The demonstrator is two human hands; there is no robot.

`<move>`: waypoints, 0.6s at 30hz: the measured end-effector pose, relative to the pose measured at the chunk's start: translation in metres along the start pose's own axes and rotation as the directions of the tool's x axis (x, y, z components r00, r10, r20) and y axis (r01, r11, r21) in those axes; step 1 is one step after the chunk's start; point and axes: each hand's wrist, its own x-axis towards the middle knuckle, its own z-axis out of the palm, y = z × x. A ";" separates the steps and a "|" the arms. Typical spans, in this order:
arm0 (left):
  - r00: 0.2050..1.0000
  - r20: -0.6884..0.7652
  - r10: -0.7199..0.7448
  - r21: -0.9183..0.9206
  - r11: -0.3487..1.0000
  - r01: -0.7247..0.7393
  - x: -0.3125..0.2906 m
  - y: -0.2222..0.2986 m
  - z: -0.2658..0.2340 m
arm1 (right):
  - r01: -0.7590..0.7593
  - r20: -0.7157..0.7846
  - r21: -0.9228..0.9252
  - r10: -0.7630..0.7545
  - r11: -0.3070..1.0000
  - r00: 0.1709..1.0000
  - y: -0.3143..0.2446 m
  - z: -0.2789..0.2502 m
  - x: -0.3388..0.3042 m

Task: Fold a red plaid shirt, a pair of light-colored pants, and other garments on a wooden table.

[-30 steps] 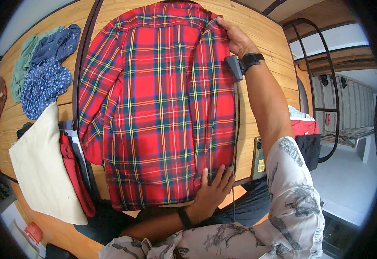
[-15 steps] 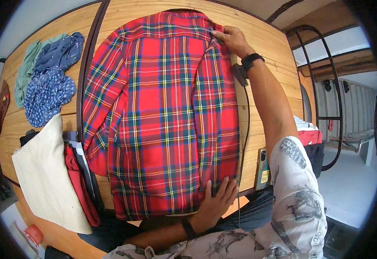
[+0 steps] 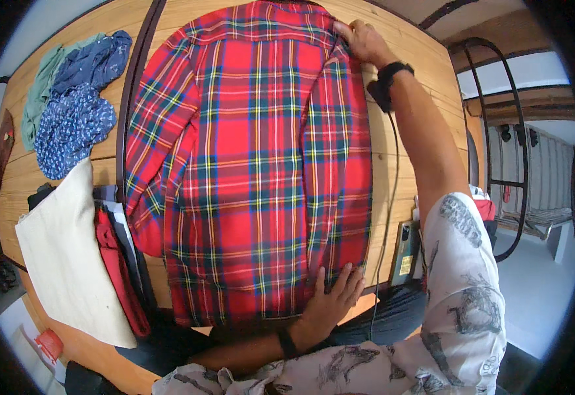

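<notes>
Atop the counter (image 3: 432,72), a red tartan shirt (image 3: 254,164) lies back-up.
At the shirt's upper-right shoulder, the right hand (image 3: 368,45) pinches it in a narrow grip; near its lower-right corner, the left hand (image 3: 327,307) lies flat, grip wide.

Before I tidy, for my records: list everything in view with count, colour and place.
Plaid shirt: one, mostly red, centre
Wooden table: one, light brown, under shirt
Crumpled cloths: several, green, blue, upper left
Large cloth: one, cream, lower left
Folded cloths: several, red, grey, dark, beside it
Phone-like device: one, dark, table's right front
Cable: one, dark, right of shirt
Metal rail: one, black, far right
Small object: one, red, lower left
Sleeves: two, patterned white, both arms
Wristbands: two, black, one per wrist
Left hand: one, bare, shirt's lower edge
Right hand: one, bare, shirt's shoulder
</notes>
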 end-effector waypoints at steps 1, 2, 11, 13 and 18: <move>0.999 -0.032 -0.027 -0.025 0.999 0.026 -0.001 0.001 0.004 | 0.000 0.010 0.000 0.000 1.000 1.000 0.006 -0.001 0.004; 0.997 -0.068 -0.046 -0.051 0.998 0.043 0.001 0.001 0.006 | 0.174 -0.060 -0.015 -0.175 0.985 0.983 0.013 -0.010 0.006; 0.998 -0.030 -0.059 0.029 0.998 0.060 -0.002 -0.008 -0.004 | -0.300 0.542 0.612 -0.112 0.732 0.833 -0.068 -0.049 -0.057; 0.999 -0.039 -0.011 0.050 0.999 0.013 0.000 -0.005 -0.004 | -0.346 0.523 0.564 0.000 0.750 0.852 -0.063 -0.048 -0.056; 0.999 -0.053 -0.001 0.128 0.992 0.008 -0.003 -0.008 -0.007 | -0.344 0.536 0.530 0.008 0.775 0.844 -0.076 -0.061 -0.055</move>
